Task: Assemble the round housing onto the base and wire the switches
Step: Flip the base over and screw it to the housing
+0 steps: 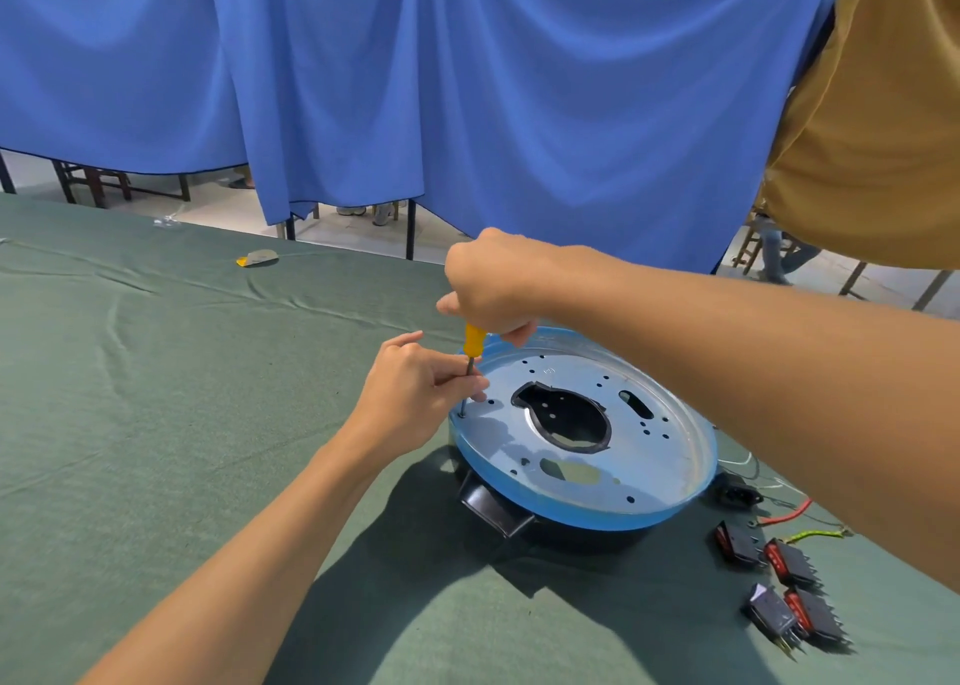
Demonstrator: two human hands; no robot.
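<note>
A round metal housing plate [649, 456] with a blue film rim sits on a black base [493, 508] on the green cloth. My right hand [493, 284] grips the yellow handle of a screwdriver [474, 344] that stands upright, its tip at a hole on the plate's left edge. My left hand [415, 393] pinches the screwdriver's metal shaft just above the plate. Several black and red rocker switches [779, 580] lie on the cloth to the right of the base, with red and yellow-green wires [789, 521] beside them.
The table is covered in a green cloth [156, 398]. A small grey and yellow scrap [258, 258] lies near the far edge. A black socket [740, 492] with thin wires lies right of the housing. Blue drapes [467, 87] hang behind the table.
</note>
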